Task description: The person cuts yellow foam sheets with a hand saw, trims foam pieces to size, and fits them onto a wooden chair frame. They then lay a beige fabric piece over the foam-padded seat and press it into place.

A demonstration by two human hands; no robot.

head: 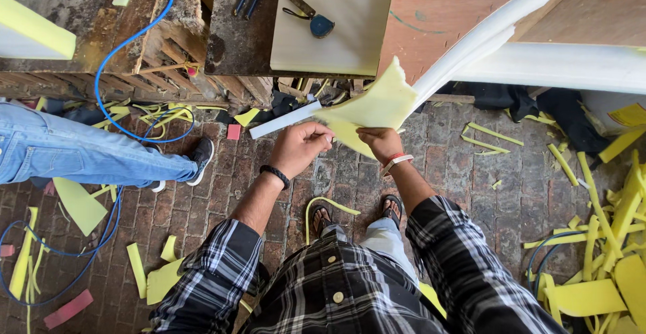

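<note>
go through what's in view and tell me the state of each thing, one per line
Left hand: closed on the yellow foam sheet's edge.
Right hand: pinching the same sheet.
Yellow foam sheet: held up, ragged top edge.
White foam strip: bent, running up to the workbench.
Tape measure: lying on the workbench.
Blue hose: looped, hanging to the floor.
Yellow offcuts: scattered on the brick floor.

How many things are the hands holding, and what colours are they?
Yellow: 1, the yellow foam sheet, pinched by the left hand and the right hand.
White: 1, the white strip, above the left hand's fingers; whether they grip it I cannot tell.
Total: 2
</note>
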